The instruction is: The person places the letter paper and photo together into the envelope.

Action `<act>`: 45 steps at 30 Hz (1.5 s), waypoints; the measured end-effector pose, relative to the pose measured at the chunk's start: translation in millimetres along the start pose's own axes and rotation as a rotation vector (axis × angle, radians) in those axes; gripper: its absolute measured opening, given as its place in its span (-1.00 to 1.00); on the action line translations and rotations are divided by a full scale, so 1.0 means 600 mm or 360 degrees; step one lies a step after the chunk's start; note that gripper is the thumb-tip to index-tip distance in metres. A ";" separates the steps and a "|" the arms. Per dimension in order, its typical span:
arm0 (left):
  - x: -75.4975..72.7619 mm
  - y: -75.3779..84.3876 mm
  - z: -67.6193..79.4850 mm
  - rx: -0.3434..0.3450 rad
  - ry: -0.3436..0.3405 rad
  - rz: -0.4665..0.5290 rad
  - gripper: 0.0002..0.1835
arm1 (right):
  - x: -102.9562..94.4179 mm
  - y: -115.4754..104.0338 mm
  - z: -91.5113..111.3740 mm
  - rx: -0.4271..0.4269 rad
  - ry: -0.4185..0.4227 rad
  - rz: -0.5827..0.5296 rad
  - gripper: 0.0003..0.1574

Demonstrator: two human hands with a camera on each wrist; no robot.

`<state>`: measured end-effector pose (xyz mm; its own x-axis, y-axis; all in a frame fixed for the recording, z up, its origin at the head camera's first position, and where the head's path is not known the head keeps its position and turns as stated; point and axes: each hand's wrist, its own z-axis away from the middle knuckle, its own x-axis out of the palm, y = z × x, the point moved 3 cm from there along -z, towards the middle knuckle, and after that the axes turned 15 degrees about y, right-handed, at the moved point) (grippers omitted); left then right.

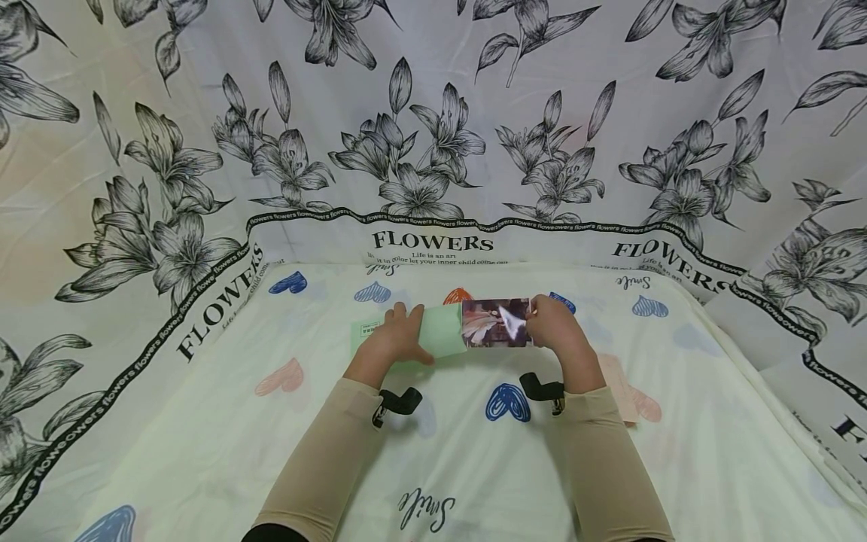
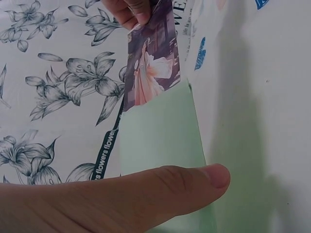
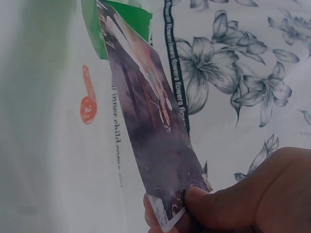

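Note:
A pale green paper envelope (image 1: 443,331) is held up in my left hand (image 1: 395,336), whose thumb (image 2: 194,179) lies across its near face in the left wrist view. Out of the envelope's right end sticks a glossy photo (image 1: 497,324) showing a figure in a pale pink dress against a dark background. My right hand (image 1: 552,324) pinches the photo's far right end between thumb and fingers. In the right wrist view the thumb (image 3: 199,201) presses near one corner of the photo. The photo's other end is hidden inside the envelope.
A pink paper piece (image 1: 618,388) lies on the cloth beside my right forearm. The pale bedcover (image 1: 460,452) carries printed hearts and the word Smile. White fabric (image 1: 420,45) with black lilies rises at the back and sides.

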<state>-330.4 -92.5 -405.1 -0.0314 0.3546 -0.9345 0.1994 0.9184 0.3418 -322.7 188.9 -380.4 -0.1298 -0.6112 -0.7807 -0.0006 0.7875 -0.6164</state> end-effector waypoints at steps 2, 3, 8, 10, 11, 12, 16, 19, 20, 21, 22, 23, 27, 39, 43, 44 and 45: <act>0.001 -0.001 0.000 -0.0001 0.0003 -0.0001 0.23 | 0.001 0.000 0.000 0.0002 -0.0009 0.0008 -0.59; 0.002 -0.001 0.000 -0.0002 0.0003 -0.0002 0.23 | 0.001 0.000 0.001 0.0007 -0.0013 0.0012 -0.59; 0.001 0.001 0.001 -0.0002 0.0007 -0.0011 0.24 | 0.003 -0.002 0.001 0.0024 -0.0025 0.0017 -0.57; 0.000 0.002 0.002 -0.0004 0.0004 -0.0013 0.24 | 0.004 -0.002 0.002 0.0026 -0.0029 0.0027 -0.58; 0.000 0.002 0.002 -0.0003 0.0002 -0.0018 0.24 | 0.004 -0.002 0.002 0.0027 -0.0031 0.0033 -0.57; 0.000 0.002 0.002 -0.0002 0.0001 -0.0021 0.25 | 0.004 -0.002 0.002 0.0027 -0.0033 0.0039 -0.56; 0.001 0.001 0.000 0.0011 0.0002 -0.0035 0.25 | 0.005 -0.003 0.003 0.0032 -0.0035 0.0053 -0.53; 0.001 0.000 0.000 0.0018 0.0011 -0.0034 0.25 | 0.005 -0.004 0.003 0.0044 -0.0040 0.0060 -0.55; 0.002 0.000 0.000 0.0021 0.0014 -0.0033 0.24 | 0.005 -0.004 0.004 0.0048 -0.0041 0.0061 -0.56; 0.002 0.000 0.000 0.0020 0.0017 -0.0031 0.24 | 0.005 -0.004 0.004 0.0049 -0.0043 0.0064 -0.56; 0.001 0.000 0.000 0.0022 0.0019 -0.0031 0.24 | 0.005 -0.004 0.004 0.0051 -0.0043 0.0067 -0.56; 0.001 0.000 0.001 0.0022 0.0021 -0.0030 0.23 | 0.006 -0.004 0.003 0.0053 -0.0041 0.0070 -0.57; 0.002 0.001 0.000 0.0023 0.0021 -0.0020 0.22 | 0.007 -0.003 0.002 0.0036 -0.0021 0.0089 -0.55; 0.006 0.003 -0.003 0.0059 0.0005 -0.0032 0.18 | 0.007 -0.003 -0.001 0.0011 0.0019 0.0082 -0.49; 0.008 0.001 -0.004 0.0069 -0.0002 -0.0033 0.18 | 0.006 -0.004 -0.002 0.0014 0.0019 0.0095 -0.48; 0.009 0.001 -0.004 0.0074 0.0000 -0.0033 0.18 | 0.005 -0.004 -0.002 0.0010 0.0020 0.0094 -0.48; 0.009 0.001 -0.004 0.0080 0.0000 -0.0035 0.18 | 0.005 -0.004 -0.002 0.0007 0.0021 0.0092 -0.48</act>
<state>-333.0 -89.7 -409.7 -0.0365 0.3347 -0.9416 0.2474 0.9159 0.3160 -324.4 185.0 -381.1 -0.1426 -0.5633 -0.8138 0.0117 0.8212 -0.5705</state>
